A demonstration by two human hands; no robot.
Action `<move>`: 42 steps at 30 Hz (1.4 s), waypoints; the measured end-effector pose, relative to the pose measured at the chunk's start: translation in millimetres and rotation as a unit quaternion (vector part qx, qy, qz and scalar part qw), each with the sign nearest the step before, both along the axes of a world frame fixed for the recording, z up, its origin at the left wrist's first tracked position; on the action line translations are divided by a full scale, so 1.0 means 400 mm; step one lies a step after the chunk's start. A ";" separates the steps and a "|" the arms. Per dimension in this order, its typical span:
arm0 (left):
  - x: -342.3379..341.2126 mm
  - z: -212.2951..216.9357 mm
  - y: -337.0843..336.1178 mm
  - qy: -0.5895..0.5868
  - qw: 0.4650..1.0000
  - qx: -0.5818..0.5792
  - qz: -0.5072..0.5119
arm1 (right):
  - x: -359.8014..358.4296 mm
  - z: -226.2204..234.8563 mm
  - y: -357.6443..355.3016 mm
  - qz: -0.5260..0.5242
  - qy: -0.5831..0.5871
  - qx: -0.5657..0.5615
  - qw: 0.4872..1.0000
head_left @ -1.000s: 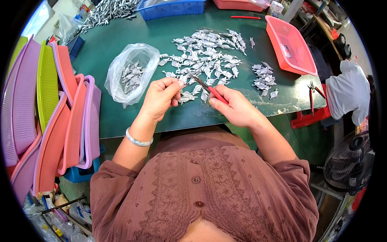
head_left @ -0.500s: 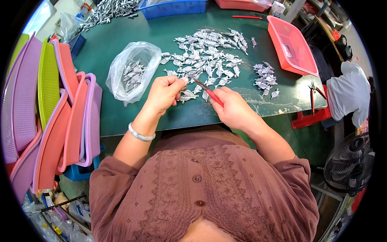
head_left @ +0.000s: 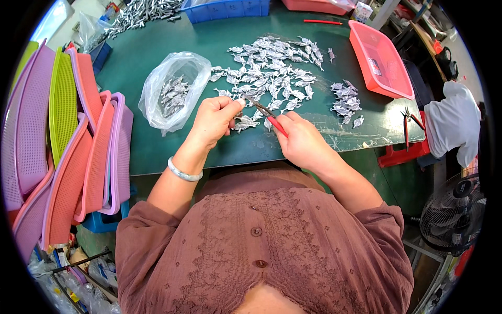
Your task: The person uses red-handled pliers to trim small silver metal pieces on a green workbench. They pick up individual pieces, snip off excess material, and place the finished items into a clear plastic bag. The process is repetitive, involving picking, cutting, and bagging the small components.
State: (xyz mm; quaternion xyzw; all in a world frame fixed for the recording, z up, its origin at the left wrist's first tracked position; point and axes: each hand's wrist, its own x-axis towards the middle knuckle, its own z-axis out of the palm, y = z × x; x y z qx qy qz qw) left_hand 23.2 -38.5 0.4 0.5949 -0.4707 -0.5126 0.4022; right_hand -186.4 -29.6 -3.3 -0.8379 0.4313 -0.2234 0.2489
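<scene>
Over the near part of the table, my left hand [head_left: 213,119] is closed, thumb and forefinger pinched together. Whatever lies between those fingertips is too small and hidden to make out. My right hand [head_left: 303,138] grips red-handled pliers [head_left: 269,113], their dark jaws reaching to the left fingertips. Just beyond both hands spreads a heap of silver leaf-shaped metal pieces [head_left: 274,68]; a few lie right under the left hand. To the left stands an open clear plastic bag [head_left: 150,107] with more of these pieces inside. A smaller pile of metal leaves [head_left: 345,99] lies to the right.
An empty pink tray [head_left: 389,78] sits at the table's right, near a second pair of red-handled pliers [head_left: 406,128]. A blue bin [head_left: 227,13] and grey metal parts [head_left: 144,15] are at the back. Stacked plastic baskets [head_left: 65,136] crowd the left; a fan [head_left: 454,209] stands right.
Both hands and the pliers keep nearly the same place and hold. The whole view has shifted very slightly.
</scene>
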 end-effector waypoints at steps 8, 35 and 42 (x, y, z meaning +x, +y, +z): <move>-0.004 -0.010 -0.007 -0.007 1.000 0.010 0.002 | 0.000 -0.005 0.002 -0.007 0.028 -0.014 0.999; 0.043 0.015 -0.038 0.083 0.996 0.006 -0.018 | -0.304 0.025 -0.011 -0.255 -0.105 -0.007 0.961; 0.076 0.025 -0.010 0.037 0.994 0.053 -0.085 | -0.396 -0.002 0.028 -0.320 -0.108 0.024 0.941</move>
